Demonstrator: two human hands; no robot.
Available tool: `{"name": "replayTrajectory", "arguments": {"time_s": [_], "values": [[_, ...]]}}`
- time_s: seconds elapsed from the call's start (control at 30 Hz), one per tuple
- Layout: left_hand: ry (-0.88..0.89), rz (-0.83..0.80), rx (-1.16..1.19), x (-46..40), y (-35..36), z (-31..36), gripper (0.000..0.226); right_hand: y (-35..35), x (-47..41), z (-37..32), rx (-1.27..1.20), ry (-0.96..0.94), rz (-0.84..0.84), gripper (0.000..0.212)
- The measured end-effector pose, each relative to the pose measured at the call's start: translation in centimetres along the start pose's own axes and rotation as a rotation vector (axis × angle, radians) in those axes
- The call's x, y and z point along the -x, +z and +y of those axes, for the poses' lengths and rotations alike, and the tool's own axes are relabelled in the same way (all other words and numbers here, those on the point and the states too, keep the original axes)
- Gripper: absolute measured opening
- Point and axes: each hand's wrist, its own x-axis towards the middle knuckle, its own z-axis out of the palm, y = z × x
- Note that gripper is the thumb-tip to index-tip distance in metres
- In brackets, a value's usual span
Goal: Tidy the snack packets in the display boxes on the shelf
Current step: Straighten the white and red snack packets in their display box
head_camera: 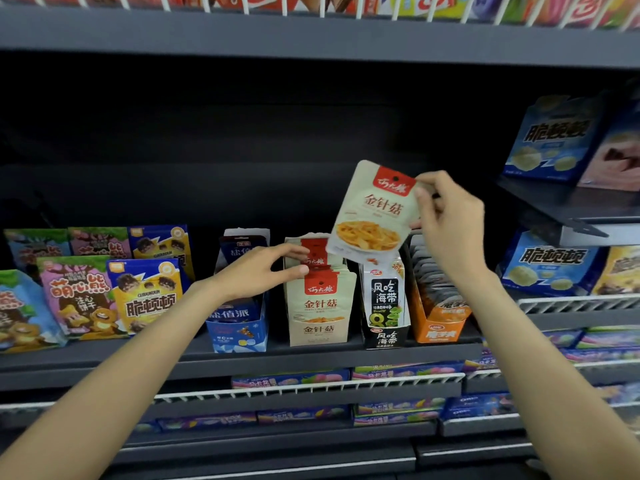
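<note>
The dark shelf (311, 355) carries a row of display boxes at its middle: a blue box (239, 327), a beige box (318, 332) of mushroom packets, a black-and-white seaweed box (386, 336) and an orange box (438, 329), standing side by side and close together. Large upright bags (145, 296) stand apart to the left. In the beige box the upright packets (327, 296) are stacked front to back, the rear ones riding higher than the front. The left hand (258, 273) reaches across the top of the blue box, its fingers extended with thumb and forefinger at the top edges of the rear packets, seemingly parting or steadying them; whether it truly pinches one cannot be confirmed. The right hand (446, 216) holds a loose mushroom packet (375, 209) by its upper right corner, pinched between thumb and fingers; the packet hangs tilted above the junction of the beige and seaweed boxes, clear of both. Assessment: the step in hand is returning this packet to the beige box. To do it well, the left hand should open a clear gap in the stack; the packet should be squared upright, printed face forward, brought over the beige box rather than the seaweed box, and lowered bottom edge first. Risk: a tilted entry may snag or crease neighbouring packets, or drop it into the wrong box.
</note>
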Motion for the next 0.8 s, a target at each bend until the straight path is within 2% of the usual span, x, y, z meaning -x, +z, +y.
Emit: {"name": "replayTrajectory", "arguments": {"time_s": [0.23, 0.5, 0.6, 0.67, 0.73, 0.8], "values": [[0.135, 0.100, -0.419, 1.0, 0.3, 0.8, 0.049, -2.3, 1.4, 1.2, 0.057, -0.001, 0.008, 0.016], [0.120, 0.222, -0.541, 1.7, 0.9, 1.2, 0.050, -3.0, 2.7, 1.2, -0.018, 0.085, -0.006, 0.015], [0.143, 0.382, -0.404, 2.0, 1.1, 2.6, 0.042, -3.7, 2.6, 0.7, -0.119, 0.153, 0.036, 0.011], [0.144, 0.474, -0.116, 2.3, 1.8, 4.1, 0.037, -4.1, 2.6, 0.5, -0.222, 0.223, 0.048, 0.009], [0.125, 0.466, 0.186, 2.8, 2.8, 6.0, 0.039, -4.6, 2.9, 0.4, -0.311, 0.304, 0.037, 0.008], [0.097, 0.413, 0.355, 3.1, 4.2, 7.7, 0.039, -5.1, 3.3, 0.5, -0.350, 0.360, 0.000, 0.009]]}}
